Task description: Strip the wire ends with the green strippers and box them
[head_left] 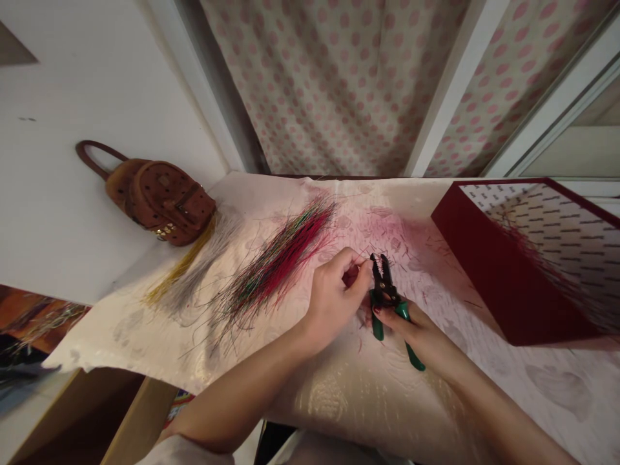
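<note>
My right hand (pixel 400 320) is wrapped around a wire stripper (pixel 385 290) with green handles and black jaws. The jaws point away from me and stand a little apart. Close beside them, my left hand (pixel 339 294) is closed in a pinch, thumb and forefinger at the jaw tips, on what looks like a thin wire; most of it is hidden by the fingers. Left of that hand lies a loose bundle of thin red, green and dark wires (pixel 285 255). Short cut pieces (pixel 387 242) are scattered on the cloth around the jaws.
To the right stands an open dark red box (pixel 484 278) with a patterned white lining and thin wire pieces inside. Grey strands (pixel 208 265) and yellow strands (pixel 181 271) lie at the left, near a brown bag (pixel 165 197) against the wall. A pale cloth (pixel 329 387) covers the table.
</note>
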`<state>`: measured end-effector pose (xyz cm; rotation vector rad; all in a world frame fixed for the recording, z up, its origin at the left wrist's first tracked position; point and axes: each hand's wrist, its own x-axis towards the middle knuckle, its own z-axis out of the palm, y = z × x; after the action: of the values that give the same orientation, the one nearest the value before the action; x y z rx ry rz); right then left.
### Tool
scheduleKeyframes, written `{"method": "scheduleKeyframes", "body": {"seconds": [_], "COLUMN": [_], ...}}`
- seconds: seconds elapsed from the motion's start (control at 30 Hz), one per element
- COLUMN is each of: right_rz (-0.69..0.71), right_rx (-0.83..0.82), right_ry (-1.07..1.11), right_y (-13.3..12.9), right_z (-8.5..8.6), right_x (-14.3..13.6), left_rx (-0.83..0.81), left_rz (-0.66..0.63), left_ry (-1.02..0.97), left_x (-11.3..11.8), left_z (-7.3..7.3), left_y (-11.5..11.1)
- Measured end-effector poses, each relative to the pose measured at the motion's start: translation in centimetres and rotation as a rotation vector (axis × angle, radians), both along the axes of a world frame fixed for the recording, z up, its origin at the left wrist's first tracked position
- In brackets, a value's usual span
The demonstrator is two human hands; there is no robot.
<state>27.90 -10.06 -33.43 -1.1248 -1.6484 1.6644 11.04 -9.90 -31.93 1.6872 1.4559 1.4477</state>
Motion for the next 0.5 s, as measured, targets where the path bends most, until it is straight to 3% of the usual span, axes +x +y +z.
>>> {"method": "scheduleKeyframes", "body": {"seconds": [0.5], "right_rz": [-0.005], "right_rx": [0.019], "right_ry": [-0.04], "right_y": [-0.2], "right_z": [-0.06], "right_x": [0.09], "left_rx": [0.033], "left_rz": [0.037], "left_ry": [0.057], "left_x": [-0.09], "left_z": [-0.01], "left_y": [-0.13]}}
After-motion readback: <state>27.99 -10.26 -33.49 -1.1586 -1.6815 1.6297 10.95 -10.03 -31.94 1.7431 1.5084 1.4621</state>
